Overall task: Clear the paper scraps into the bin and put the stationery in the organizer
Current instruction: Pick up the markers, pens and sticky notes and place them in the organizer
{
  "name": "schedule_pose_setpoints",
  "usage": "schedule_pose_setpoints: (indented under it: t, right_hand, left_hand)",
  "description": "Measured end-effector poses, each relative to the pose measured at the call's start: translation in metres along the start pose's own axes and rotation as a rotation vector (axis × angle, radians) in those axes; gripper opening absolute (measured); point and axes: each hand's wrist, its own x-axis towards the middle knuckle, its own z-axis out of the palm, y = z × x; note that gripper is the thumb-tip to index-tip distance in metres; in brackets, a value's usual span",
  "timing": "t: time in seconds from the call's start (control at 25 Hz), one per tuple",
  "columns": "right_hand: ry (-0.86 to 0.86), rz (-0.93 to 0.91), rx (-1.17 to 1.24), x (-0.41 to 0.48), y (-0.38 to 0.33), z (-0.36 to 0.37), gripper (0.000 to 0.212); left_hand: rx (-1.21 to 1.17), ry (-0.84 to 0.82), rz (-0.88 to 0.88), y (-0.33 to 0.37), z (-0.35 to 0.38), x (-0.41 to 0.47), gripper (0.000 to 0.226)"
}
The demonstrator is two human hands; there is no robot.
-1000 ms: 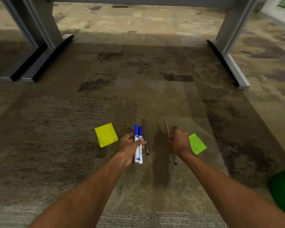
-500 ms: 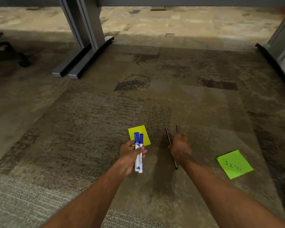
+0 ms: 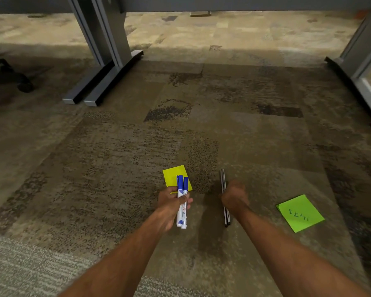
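My left hand (image 3: pixel 171 203) is shut on two white markers with blue caps (image 3: pixel 182 201), held upright over the carpet. Just behind them a yellow sticky note (image 3: pixel 172 175) lies flat on the floor, partly hidden by the markers. My right hand (image 3: pixel 235 197) is shut on two thin dark pencils (image 3: pixel 223 181), side by side, sticking out above and below the fist. A green sticky note (image 3: pixel 300 213) with handwriting lies on the carpet to the right of that hand. No bin or organizer is in view.
Grey desk legs with long feet (image 3: pixel 99 82) stand at the back left, another desk leg (image 3: pixel 360 67) at the right edge. A chair base with a castor (image 3: pixel 19 82) is at the far left. Patterned carpet (image 3: pixel 116 157) covers the floor.
My right hand picked up the second dark pencil from the floor and now holds both. The view swung left, so the notes sit further right in frame.
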Motion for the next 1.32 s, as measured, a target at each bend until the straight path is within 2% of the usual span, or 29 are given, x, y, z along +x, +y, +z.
schedule_pose_setpoints:
  t: [0.2, 0.28, 0.32, 0.4, 0.48, 0.6, 0.8, 0.92, 1.04, 1.2, 1.32]
  right_hand:
    - [-0.021, 0.072, 0.064, -0.005, 0.005, -0.007, 0.049]
    - [-0.029, 0.051, 0.091, -0.003, 0.011, -0.014, 0.037]
    - [-0.085, 0.019, 0.114, -0.004, 0.011, -0.022, 0.027]
    - [-0.206, -0.033, 0.348, -0.003, 0.013, -0.038, 0.009]
    - [-0.211, -0.072, 0.604, -0.007, 0.016, -0.061, 0.015]
    - [-0.188, -0.14, 0.732, -0.022, 0.006, -0.114, 0.02]
    - [-0.098, -0.082, 0.837, -0.071, -0.022, -0.223, 0.034]
    - [-0.113, -0.131, 0.792, -0.109, -0.052, -0.305, 0.019]
    - [-0.101, -0.128, 0.772, -0.154, -0.09, -0.404, 0.03]
    - [-0.026, -0.121, 0.815, -0.207, -0.133, -0.535, 0.023]
    - [0.069, -0.084, 0.858, -0.243, -0.158, -0.623, 0.022]
  left_hand:
    - [0.01, -0.027, 0.001, -0.004, 0.011, -0.001, 0.025]
    - [0.004, -0.037, 0.007, -0.001, 0.017, -0.003, 0.024]
    - [-0.001, -0.045, 0.009, 0.001, 0.02, -0.004, 0.023]
    - [-0.004, -0.064, 0.025, 0.008, 0.03, -0.008, 0.021]
    - [-0.008, -0.1, 0.057, 0.021, 0.044, -0.014, 0.021]
    - [0.007, -0.157, 0.119, 0.056, 0.07, -0.033, 0.021]
    - [-0.009, -0.257, 0.16, 0.15, 0.115, -0.112, 0.022]
    - [0.004, -0.3, 0.175, 0.221, 0.137, -0.178, 0.024]
    - [0.084, -0.341, 0.197, 0.305, 0.159, -0.243, 0.027]
    - [0.147, -0.41, 0.194, 0.418, 0.189, -0.329, 0.032]
    - [0.222, -0.46, 0.217, 0.492, 0.217, -0.384, 0.027]
